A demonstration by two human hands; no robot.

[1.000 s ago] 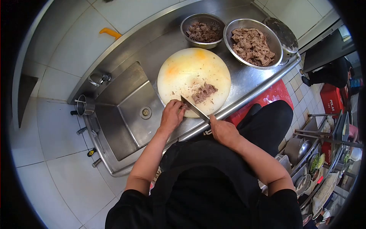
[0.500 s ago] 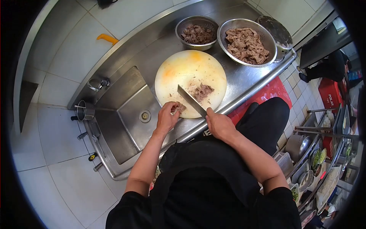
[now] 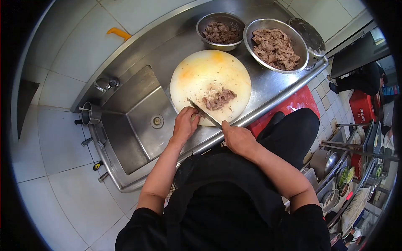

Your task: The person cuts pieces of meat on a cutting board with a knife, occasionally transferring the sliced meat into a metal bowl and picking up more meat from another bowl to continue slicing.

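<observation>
A round, pale cutting board (image 3: 197, 69) with orange stains lies on the steel counter. My right hand (image 3: 239, 139) is closed round the handle of a cleaver (image 3: 204, 112), whose blade slants over the board's near edge. Just left of the blade, my left hand (image 3: 185, 124) has its fingers curled down on a piece of cooked meat, which the hand and blade mostly hide. Beyond the blade is a small heap of cut meat (image 3: 220, 99), with crumbs scattered around it.
Two steel bowls of meat stand behind the board, a smaller bowl (image 3: 202, 38) and a larger bowl (image 3: 304, 62). A sink (image 3: 140, 125) with a tap (image 3: 106, 85) lies left. Right are a red plastic surface (image 3: 278, 108), crowded shelves and a person's dark-clothed leg (image 3: 356, 81).
The cleaver has shifted left and down, close against my left fingers. The piece of meat beside those fingers is now mostly covered. The heap on the board looks more spread out.
</observation>
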